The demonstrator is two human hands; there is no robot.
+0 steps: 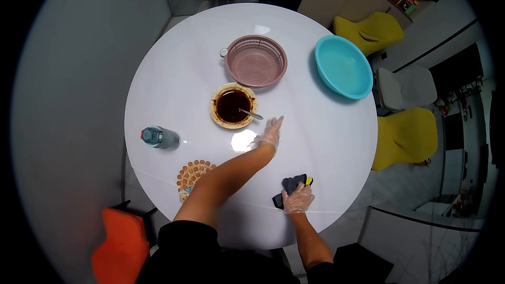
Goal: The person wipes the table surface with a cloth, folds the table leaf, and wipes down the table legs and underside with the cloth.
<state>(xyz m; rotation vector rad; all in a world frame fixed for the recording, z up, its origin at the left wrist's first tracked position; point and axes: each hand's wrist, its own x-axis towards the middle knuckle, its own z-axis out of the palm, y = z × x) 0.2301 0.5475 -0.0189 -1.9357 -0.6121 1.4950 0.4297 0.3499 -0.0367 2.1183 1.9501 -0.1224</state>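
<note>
My left hand, in a clear plastic glove, reaches out over the white table with its fingers stretched; nothing is in it. Close by on its upper left sits a cream bowl of dark brown sauce, its rim smeared. A metal spoon leans in the sauce, its handle toward my left hand. My right hand, gloved the same way, has its fingers curled on a crumpled dark grey cloth near the table's front edge. A small yellow patch shows beside those fingers.
Behind the bowl stands a mauve strainer basket; a turquoise basin is at the back right. A grey-green bottle stands on the left. My left forearm partly covers a trivet of round wooden pieces. Chairs surround the round table.
</note>
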